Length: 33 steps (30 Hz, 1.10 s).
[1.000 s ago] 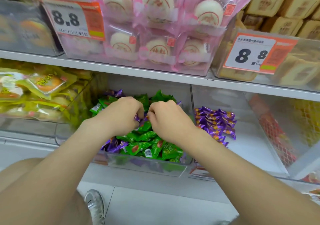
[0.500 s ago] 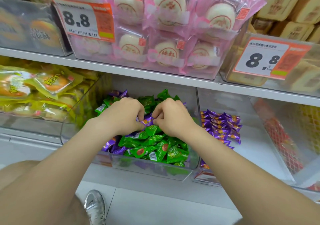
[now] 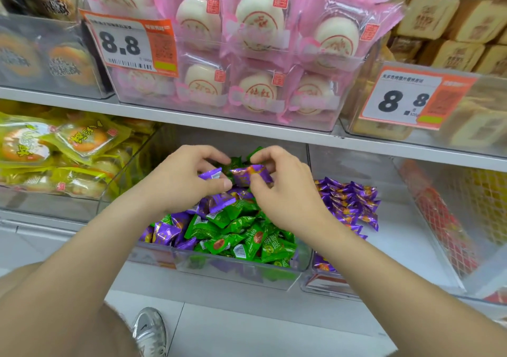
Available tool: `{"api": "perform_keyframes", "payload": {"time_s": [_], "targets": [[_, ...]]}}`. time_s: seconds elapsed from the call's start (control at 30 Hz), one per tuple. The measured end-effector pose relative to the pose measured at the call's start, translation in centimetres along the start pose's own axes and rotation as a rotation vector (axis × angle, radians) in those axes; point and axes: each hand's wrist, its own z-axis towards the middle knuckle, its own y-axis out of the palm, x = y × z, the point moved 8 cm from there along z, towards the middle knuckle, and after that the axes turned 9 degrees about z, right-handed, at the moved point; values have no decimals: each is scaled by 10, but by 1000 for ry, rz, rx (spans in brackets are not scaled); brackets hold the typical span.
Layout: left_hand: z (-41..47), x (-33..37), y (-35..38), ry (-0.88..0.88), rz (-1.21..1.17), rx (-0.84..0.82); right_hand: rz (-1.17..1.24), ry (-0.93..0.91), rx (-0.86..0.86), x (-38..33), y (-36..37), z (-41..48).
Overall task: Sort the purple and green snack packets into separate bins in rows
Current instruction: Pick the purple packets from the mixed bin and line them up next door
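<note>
Above mixed bin (image 3: pixel 233 270), my left hand (image 3: pixel 178 183) fingers pinch purple packet (image 3: pixel 210 174); right hand (image 3: pixel 285 194) fingers pinch second purple packet (image 3: pixel 247 177).

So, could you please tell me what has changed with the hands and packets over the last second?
The left hand now grips a purple packet and the right hand pinches another, both lifted clear of the pile; before, only a sliver of purple showed between them. The green packets, the bin and the purple rows beside it stayed put.
</note>
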Motion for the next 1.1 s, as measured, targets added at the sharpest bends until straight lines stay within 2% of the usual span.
{"api": "perform_keyframes", "payload": {"time_s": [0.1,0.27,0.4,0.5,0.57,0.63,0.7,0.77,0.9,1.1], "targets": [[-14,23,14,44,-246,-138,228,62,-70,-1,-14,-15],[-27,61,35,119,-328,-142,378,165,-198,0,-60,-39],[-25,81,57,75,-405,-33,534,376,-150,49,-102,-47],[-22,98,73,97,-385,53,596,448,-117,87,-131,-56],[-19,111,83,136,-361,79,468,429,-33,118,-156,-60],[-18,122,91,169,-297,110,144,359,22,149,-182,-61],[-16,131,97,183,-241,132,-213,300,-9,176,-197,-60],[-12,135,105,194,-204,136,-373,284,-74,192,-200,-59],[-6,137,115,199,-159,139,-302,328,-264,220,-184,-63],[-5,138,122,223,-97,148,-264,389,-305,245,-174,-57]]}}
